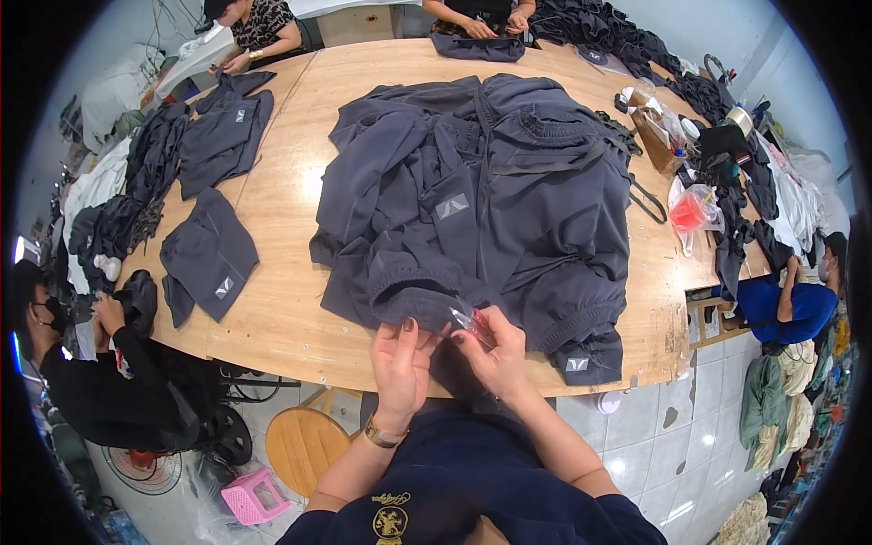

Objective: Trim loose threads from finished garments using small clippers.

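Navy shirt (454, 472), 2 hands (400, 371) (502, 356), pointed snips (466, 321), ruched grey cloth (413, 305)

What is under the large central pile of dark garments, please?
The wooden table shows around the pile of dark garments, which rests on it; the surface beneath is covered, so anything else there cannot be seen.

Gold script (391, 499) and a round gold emblem (389, 524) stand on the navy shirt (454, 463) at six o'clock. A pale patch (451, 207) bearing an angular mark sits on the dark clothes (563, 191) near the centre; similar patches (223, 287) show at four, nine and ten.
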Demonstrator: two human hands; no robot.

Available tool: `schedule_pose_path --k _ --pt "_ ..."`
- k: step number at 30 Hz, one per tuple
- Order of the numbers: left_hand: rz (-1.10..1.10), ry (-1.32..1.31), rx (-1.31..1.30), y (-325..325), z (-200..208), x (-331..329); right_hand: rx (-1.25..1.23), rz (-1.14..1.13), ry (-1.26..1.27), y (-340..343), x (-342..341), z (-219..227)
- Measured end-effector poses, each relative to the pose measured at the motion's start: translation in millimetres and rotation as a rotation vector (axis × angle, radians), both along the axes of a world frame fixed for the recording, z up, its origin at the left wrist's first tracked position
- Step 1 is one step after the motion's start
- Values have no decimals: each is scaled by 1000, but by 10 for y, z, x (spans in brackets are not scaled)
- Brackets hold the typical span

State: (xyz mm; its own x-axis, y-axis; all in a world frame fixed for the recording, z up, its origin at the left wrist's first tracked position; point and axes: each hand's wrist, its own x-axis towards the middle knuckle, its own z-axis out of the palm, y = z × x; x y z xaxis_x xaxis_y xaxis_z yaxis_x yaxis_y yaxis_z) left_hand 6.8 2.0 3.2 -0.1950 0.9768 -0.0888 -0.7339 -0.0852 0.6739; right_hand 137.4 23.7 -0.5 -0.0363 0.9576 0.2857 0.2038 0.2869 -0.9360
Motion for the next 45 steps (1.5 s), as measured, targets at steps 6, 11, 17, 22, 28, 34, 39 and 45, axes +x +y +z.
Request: schedule_pose_path --k 6,11,17,22,28,34,39,45 --pt "-17 -2 23 -37 -106 -7 136 22 -176 -32 -151 56" --pt "-31 -4 42 -20 -70 -28 -30 78 -8 -9 -57 69" --pt "-63 -86 -41 17 -55 -84 -94 -145 325 110 43 -126" --pt "-92 -136 -77 20 -22 -107 76 -4 -196 -41 77 -23" --pt "-95 -161 -70 14 0 -89 317 -2 -409 -30 50 -91" --pt "-76 -115 -59 4 -16 -65 311 21 -485 -34 64 -49" --pt "-54 -82 -23 -5 -39 -62 340 8 -522 -26 75 -8" --pt "-23 -58 -31 -8 46 -5 -52 -14 79 -25 -28 -49"
